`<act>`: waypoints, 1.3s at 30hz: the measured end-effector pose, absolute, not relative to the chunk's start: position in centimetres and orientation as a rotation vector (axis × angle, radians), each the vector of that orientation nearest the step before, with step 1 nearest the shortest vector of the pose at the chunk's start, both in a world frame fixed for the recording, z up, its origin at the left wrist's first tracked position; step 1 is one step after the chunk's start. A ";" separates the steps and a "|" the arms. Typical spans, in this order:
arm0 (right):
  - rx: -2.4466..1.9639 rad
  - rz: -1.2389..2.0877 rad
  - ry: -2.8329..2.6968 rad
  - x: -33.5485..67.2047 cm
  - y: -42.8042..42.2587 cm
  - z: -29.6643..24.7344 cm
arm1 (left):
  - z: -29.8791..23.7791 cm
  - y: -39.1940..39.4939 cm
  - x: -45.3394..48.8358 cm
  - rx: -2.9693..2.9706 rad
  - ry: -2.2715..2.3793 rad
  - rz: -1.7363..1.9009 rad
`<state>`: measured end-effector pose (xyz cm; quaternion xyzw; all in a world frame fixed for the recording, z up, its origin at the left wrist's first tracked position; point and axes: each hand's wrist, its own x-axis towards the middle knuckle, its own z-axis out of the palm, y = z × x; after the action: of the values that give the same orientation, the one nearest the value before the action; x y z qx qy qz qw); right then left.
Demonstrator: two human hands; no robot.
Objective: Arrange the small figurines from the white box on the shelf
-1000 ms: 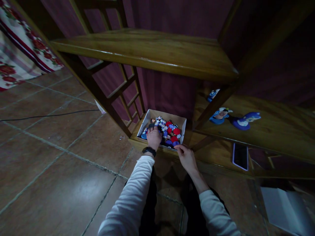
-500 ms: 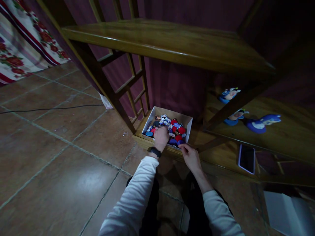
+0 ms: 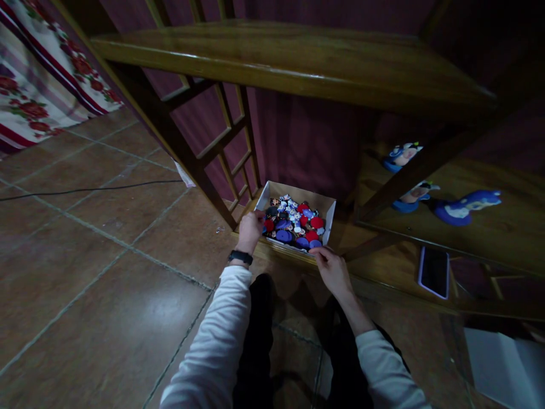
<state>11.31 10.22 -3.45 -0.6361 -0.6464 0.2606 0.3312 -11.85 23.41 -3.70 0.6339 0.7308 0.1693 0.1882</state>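
A shallow cardboard box [image 3: 327,205] sits on the bottom board of a wooden shelf [image 3: 293,62], filled with several small red, blue and white pieces [image 3: 295,223]. My left hand [image 3: 250,228], with a black watch at the wrist, is curled around the box's near left corner. My right hand [image 3: 334,270] pinches the box's near right edge with its fingers closed on the rim. Both sleeves are pale grey.
Blue and white figurines [image 3: 466,205] stand on a lower shelf board at the right. A phone [image 3: 434,271] lies flat on the bottom board. A black cable [image 3: 85,189] crosses the tiled floor. Floral fabric [image 3: 38,85] hangs at the upper left. A white sheet [image 3: 502,366] lies at the lower right.
My left hand has come out from among the pieces in the box and moved left to grip the box's near left corner. My right hand stays on the near right edge.
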 end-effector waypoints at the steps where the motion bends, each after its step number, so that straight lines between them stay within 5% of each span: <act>1: -1.661 0.683 -1.689 11.3 10.2 -3.5 | -3.9 23.5 -11.4 1.824 2.039 0.459; 33: -1.682 0.702 -1.735 11.6 10.0 -2.6 | -5.9 24.3 -7.4 2.086 1.802 0.386; 39: -1.682 0.690 -1.740 11.6 10.1 -2.5 | -6.6 26.0 -7.5 1.704 1.772 0.769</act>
<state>11.60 10.06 -2.48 -0.6359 -0.6581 0.2608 0.3075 -7.50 25.99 -6.63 0.6351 0.6606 0.2868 0.2792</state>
